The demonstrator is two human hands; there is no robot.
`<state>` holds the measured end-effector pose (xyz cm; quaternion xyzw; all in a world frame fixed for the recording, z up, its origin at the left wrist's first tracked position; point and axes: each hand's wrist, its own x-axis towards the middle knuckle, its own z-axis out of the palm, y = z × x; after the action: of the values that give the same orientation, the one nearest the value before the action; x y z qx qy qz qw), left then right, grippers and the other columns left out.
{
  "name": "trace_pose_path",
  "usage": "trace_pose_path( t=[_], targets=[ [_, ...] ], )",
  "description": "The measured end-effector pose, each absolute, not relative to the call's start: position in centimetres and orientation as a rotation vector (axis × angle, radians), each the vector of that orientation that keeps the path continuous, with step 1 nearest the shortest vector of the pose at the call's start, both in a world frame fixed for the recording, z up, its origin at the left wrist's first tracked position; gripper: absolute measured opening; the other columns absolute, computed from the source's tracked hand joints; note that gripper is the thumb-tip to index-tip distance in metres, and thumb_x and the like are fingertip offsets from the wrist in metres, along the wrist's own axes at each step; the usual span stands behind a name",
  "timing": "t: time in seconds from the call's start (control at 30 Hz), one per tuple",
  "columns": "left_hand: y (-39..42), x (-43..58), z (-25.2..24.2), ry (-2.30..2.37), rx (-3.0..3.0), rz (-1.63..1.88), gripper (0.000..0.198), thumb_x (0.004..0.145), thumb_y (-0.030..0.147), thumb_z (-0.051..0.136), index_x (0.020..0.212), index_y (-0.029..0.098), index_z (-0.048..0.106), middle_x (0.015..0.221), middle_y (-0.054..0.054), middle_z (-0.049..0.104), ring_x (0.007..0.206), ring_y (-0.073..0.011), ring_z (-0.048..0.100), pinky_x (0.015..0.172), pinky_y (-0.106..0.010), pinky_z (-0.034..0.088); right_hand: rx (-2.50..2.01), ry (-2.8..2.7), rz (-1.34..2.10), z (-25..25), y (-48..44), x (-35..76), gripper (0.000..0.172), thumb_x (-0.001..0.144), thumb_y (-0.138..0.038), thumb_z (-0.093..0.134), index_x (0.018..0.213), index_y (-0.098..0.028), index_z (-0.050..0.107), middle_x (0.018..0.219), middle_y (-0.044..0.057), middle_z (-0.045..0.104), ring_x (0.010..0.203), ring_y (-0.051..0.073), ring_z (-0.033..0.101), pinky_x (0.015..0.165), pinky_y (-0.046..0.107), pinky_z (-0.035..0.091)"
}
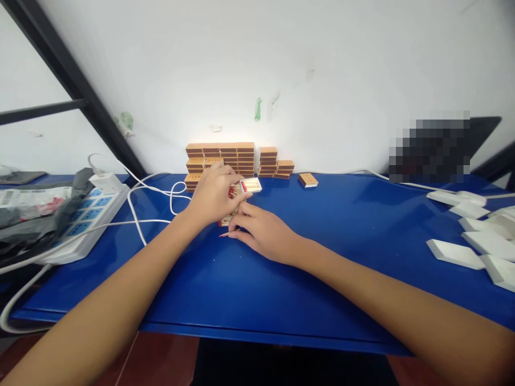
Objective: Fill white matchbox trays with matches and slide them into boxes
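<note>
My left hand (217,192) arches over a heap of red-tipped matches (226,220) on the blue table. Its fingertips and thumb close on the near left side of a small white matchbox tray (251,186) with some matches inside. Close by, my right hand (263,229) pinches a single match (224,235) between thumb and finger, low over the tabletop. Part of the heap is hidden under my hands. Just behind them, stacked matchboxes (245,155) with brown striking sides rise against the wall.
Shorter stacks of matchboxes (267,161) and one lone matchbox (308,180) lie further right. A white power strip (96,209), loose white cables (139,214) and a dark plastic bag (36,209) occupy the left. White slanted blocks (454,253) lie at the right on the blue table (341,214).
</note>
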<state>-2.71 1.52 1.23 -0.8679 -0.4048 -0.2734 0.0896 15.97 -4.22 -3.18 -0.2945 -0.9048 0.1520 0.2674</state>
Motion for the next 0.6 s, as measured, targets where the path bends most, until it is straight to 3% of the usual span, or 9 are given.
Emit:
trace_pose_path(
  t=[0.17, 0.43, 0.6],
  targets=[
    [1.6, -2.9, 0.8, -1.179, -2.611, -0.803, 0.034, 0.094, 0.043, 0.076, 0.111, 0.015, 0.081, 0.099, -0.011, 0.072, 0.102, -0.0312, 0.058, 0.093, -0.048, 0.05, -0.865, -2.44, 0.437, -2.8, -4.4, 16.4, 0.012, 0.105, -0.024, 0.067, 0.096, -0.017, 0.07, 0.104, 0.007, 0.066, 0.097, 0.021, 0.063, 0.088, 0.035, 0.052],
    [1.7, -2.9, 0.6, -1.087, -2.65, -0.806, 0.038, 0.094, 0.045, 0.077, 0.113, 0.013, 0.081, 0.099, -0.012, 0.073, 0.1, -0.0308, 0.06, 0.092, -0.047, 0.051, -0.964, -2.185, 0.3, -1.1, -1.7, 21.0, 0.01, 0.104, -0.025, 0.065, 0.096, -0.019, 0.066, 0.097, 0.004, 0.061, 0.084, 0.019, 0.058, 0.077, 0.032, 0.044],
    [0.9, -2.2, 0.7, -0.953, -2.744, -0.84, 0.037, 0.093, 0.048, 0.079, 0.114, 0.016, 0.081, 0.102, -0.01, 0.074, 0.098, -0.0286, 0.06, 0.091, -0.046, 0.05, -1.061, -2.107, 0.214, -1.5, -0.3, 22.2, 0.007, 0.102, -0.022, 0.064, 0.095, -0.02, 0.065, 0.097, 0.004, 0.06, 0.086, 0.021, 0.057, 0.078, 0.033, 0.043]
  ],
)
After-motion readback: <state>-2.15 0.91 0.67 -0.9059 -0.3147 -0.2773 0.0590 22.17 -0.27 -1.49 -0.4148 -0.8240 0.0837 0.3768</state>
